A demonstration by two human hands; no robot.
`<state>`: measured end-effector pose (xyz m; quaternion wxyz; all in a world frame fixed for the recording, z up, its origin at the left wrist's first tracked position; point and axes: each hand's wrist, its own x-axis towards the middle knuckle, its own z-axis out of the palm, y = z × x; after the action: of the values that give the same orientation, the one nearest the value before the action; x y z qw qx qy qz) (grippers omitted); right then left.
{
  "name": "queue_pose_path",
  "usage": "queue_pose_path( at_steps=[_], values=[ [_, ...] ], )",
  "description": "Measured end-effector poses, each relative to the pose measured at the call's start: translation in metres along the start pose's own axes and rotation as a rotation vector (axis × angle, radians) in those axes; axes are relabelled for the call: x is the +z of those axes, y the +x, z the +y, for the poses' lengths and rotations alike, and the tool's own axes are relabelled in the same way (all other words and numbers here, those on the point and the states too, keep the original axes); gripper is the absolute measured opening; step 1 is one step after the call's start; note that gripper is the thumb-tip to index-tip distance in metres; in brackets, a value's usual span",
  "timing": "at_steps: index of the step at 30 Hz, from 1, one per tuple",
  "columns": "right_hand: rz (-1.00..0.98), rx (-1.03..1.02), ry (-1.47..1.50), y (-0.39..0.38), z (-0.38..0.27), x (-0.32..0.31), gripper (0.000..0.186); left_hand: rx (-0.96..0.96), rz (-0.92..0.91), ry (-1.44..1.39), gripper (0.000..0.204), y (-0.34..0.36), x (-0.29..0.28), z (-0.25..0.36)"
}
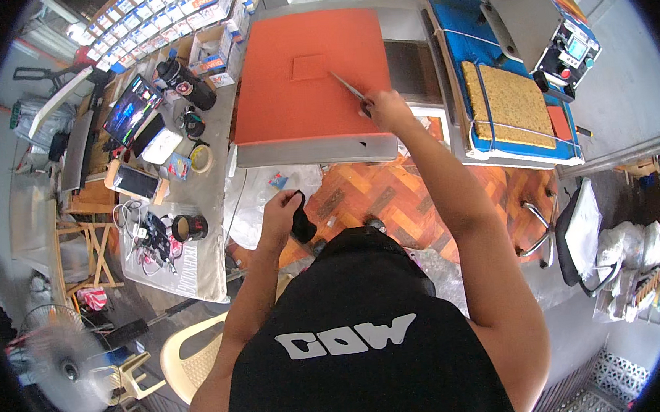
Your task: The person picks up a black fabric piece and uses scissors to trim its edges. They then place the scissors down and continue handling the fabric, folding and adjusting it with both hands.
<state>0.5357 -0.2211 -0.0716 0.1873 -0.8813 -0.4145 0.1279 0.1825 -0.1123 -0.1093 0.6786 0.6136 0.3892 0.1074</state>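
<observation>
Your right hand [390,112] is closed around the scissors [347,87], their long axis pointing far-left over the orange pad [277,102]; the black cloth [303,223], pinched in your left hand [278,217], hangs near and left of them

The wide fisheye view looks from the person's head, downward and forward: the black cloth garment with white print [365,383] is very near, below; the flat orange-red rectangular work surface [310,35] lies farther, above.
</observation>
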Motion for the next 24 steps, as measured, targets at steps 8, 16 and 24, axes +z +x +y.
queue_pose_path(
  at_steps=[8, 16, 24],
  values=[
    [-0.115, -0.287, -0.529, 0.090, -0.051, -0.007, 0.035, 0.007, 0.225, 0.032, 0.019, -0.044, -0.037, -0.041],
    [-0.351, -0.199, -0.412, -0.018, -0.037, 0.010, 0.026, -0.061, 0.359, 0.120, 0.023, -0.076, -0.068, -0.067],
    [0.193, -0.221, -0.189, -0.078, -0.026, 0.069, 0.017, -0.053, 0.371, 0.186, 0.023, -0.086, -0.097, -0.060]
  ],
)
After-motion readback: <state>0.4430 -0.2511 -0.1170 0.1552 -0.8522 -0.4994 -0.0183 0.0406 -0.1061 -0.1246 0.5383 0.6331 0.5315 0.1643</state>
